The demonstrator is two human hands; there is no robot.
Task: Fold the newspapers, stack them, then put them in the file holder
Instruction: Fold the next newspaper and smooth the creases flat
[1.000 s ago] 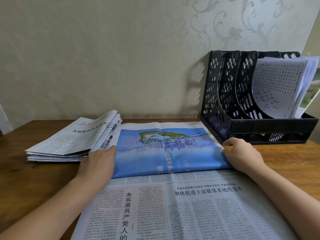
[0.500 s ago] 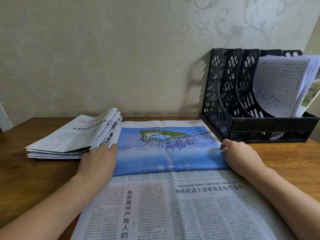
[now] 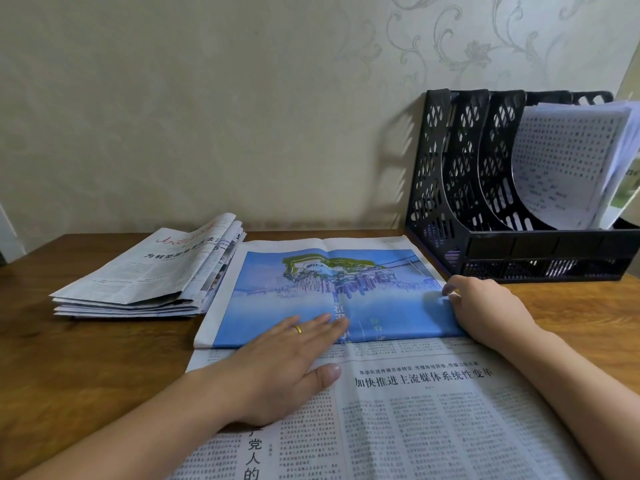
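Note:
An open newspaper [image 3: 415, 410] lies flat in front of me, its far part folded back toward me and showing a blue picture page [image 3: 311, 289]. My left hand [image 3: 287, 362] presses flat on the fold line, fingers straight and a gold ring showing. My right hand [image 3: 485, 306] rests on the blue page's right edge with its fingers bent on the paper. A pile of folded newspapers [image 3: 152, 275] sits at the left. The black file holder [image 3: 519, 251] stands at the back right.
The holder's right slot has white printed papers [image 3: 571, 161] leaning in it; its left slots show only black mesh. The brown wooden table [image 3: 86, 368] ends at a patterned wall behind. Bare tabletop shows at the left front and right of the newspaper.
My left hand slid right from the blue page's left edge onto the fold line, fingers now spread flat. My right hand stayed at the right edge.

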